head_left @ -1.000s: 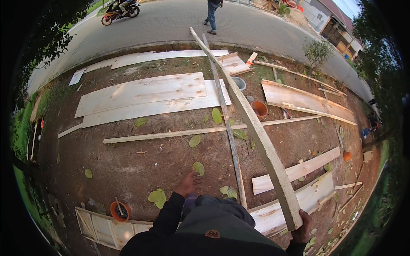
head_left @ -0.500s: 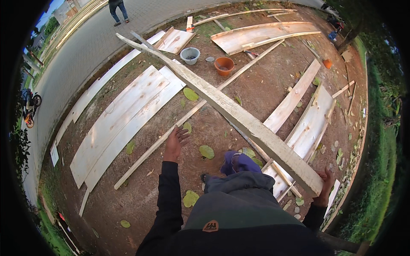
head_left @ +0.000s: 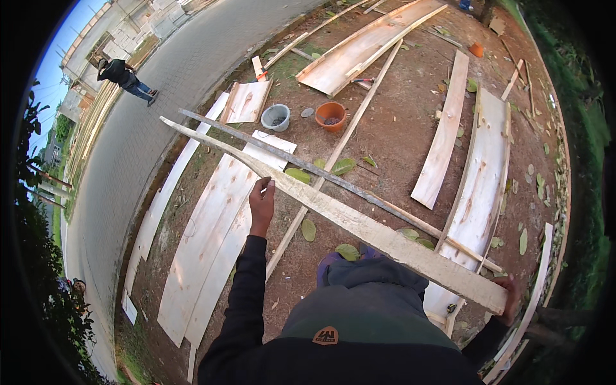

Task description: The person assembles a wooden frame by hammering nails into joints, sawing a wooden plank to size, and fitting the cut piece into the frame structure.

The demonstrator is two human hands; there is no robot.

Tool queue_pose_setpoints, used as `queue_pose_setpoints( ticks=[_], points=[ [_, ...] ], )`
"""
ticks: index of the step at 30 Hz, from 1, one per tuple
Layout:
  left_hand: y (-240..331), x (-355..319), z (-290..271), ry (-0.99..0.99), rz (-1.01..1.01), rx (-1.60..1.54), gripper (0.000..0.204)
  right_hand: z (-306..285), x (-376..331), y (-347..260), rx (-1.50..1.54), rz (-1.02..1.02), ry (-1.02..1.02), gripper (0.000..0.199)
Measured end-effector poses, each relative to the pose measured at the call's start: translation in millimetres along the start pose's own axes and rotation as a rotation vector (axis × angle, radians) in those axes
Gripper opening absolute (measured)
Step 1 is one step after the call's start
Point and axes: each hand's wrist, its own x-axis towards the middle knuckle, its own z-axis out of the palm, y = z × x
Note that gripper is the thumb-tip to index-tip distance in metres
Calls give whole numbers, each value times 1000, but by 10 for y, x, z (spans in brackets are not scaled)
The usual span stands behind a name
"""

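A long, pale wooden beam (head_left: 378, 237) stretches across in front of me, from the near right to the far left. My right hand (head_left: 511, 299) grips its near end, the fingers wrapped around the end edge. Farther along, my left hand (head_left: 262, 206) has its fingers closed on the beam's near edge; the thumb and fingertips meet the wood there. Just beyond the beam, a thinner grey wooden strip (head_left: 327, 175) runs roughly alongside it. Wide pale boards (head_left: 212, 224) lie on the ground under and left of my left hand.
A grey bucket (head_left: 276, 118) and an orange bucket (head_left: 330, 117) stand ahead. A board trough (head_left: 481, 167) and a loose plank (head_left: 444, 128) lie at right. A long pole (head_left: 350, 131) crosses the brown soil. On the paved road (head_left: 154, 90) walks a person (head_left: 125, 78).
My left hand has gone from open beside the beam to closed on its edge. The beam's near end has shifted right with my right hand, and my view has turned.
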Motion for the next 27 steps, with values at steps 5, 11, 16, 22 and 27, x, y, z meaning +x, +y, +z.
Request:
queue_pose_setpoints(
  ticks=[5,11,16,22,27],
  points=[
    [223,626,692,-887,373,453,39,291,-598,255,208,44,75,59],
    [-530,627,375,-1712,507,579,60,579,-963,731,343,-91,268,42],
    [-1173,156,205,-1787,329,434,53,857,-1724,1464,730,-51,741,52],
    [-1154,-807,-121,-1931,210,466,65,3044,-3109,3918,886,521,1385,52],
    [-1757,-903,-200,-1868,127,531,66,6109,-4497,4982,795,1164,900,40]
  ],
)
